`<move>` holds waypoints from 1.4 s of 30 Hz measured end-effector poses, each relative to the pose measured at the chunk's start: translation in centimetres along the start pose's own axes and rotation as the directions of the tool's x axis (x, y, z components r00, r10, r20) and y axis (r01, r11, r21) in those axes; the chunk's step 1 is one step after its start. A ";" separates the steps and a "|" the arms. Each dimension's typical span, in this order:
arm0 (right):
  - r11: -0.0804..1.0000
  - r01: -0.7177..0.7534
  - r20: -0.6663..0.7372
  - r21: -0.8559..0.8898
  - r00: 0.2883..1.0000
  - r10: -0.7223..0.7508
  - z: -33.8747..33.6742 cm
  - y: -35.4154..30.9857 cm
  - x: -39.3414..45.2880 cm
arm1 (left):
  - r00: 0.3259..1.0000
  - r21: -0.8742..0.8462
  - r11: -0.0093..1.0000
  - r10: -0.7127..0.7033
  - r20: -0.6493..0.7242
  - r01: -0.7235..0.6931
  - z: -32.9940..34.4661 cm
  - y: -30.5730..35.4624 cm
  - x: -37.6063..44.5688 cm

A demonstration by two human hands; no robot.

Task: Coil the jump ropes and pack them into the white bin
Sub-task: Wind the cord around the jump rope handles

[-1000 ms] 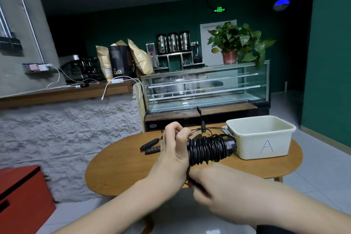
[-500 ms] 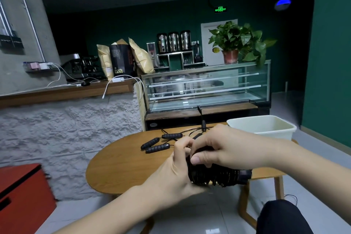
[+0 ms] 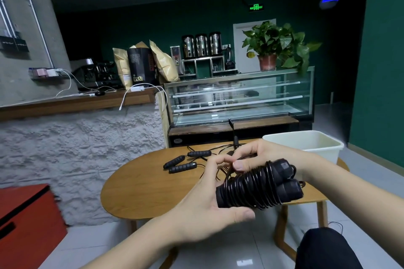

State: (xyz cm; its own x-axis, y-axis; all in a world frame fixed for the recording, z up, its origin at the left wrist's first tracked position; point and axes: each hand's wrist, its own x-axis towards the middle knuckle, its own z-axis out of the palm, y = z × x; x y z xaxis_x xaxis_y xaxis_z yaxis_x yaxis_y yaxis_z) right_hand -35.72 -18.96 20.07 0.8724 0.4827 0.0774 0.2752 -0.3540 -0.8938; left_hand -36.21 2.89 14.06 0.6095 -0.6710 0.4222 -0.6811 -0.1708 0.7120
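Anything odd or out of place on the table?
Nothing damaged. Loose jump rope handles and tangled cord lie uncoiled on the wooden table. The left hand grips a wound jump rope bundle; the right hand pinches its cord.

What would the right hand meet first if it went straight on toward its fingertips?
Probably the left hand: the right hand points left over the coiled rope, fingertips almost at the left fingers. Depth is unclear.
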 end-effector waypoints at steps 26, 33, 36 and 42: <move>0.941 0.154 -0.703 -0.303 0.630 -0.329 10.7 2.6 -4.4 | 0.846 -0.845 0.508 -0.366 -0.389 -0.168 4.7 0.3 0.7; 0.720 -0.020 -0.636 -0.693 0.486 -0.599 10.9 4.1 -3.7 | 0.799 -0.619 0.774 -0.287 -0.528 -0.131 5.8 -0.2 -0.1; 0.665 -0.040 -0.595 -0.746 0.488 -0.638 11.0 4.2 -3.8 | 0.759 -0.280 0.960 -0.192 -0.622 0.014 5.4 -0.4 -0.7; 0.561 0.109 -0.392 -0.821 0.606 -0.692 12.4 2.8 -3.8 | 0.752 -0.232 0.971 -0.198 -0.629 0.062 6.0 -0.3 -1.7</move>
State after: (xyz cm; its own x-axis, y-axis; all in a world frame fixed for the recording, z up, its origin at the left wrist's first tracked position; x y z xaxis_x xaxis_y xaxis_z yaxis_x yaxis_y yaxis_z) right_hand -43.32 -11.83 11.83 0.4969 0.2234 0.8385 0.5811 -0.8033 -0.1304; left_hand -39.49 -0.25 9.75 0.8485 -0.0170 0.5289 -0.5292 -0.0404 0.8476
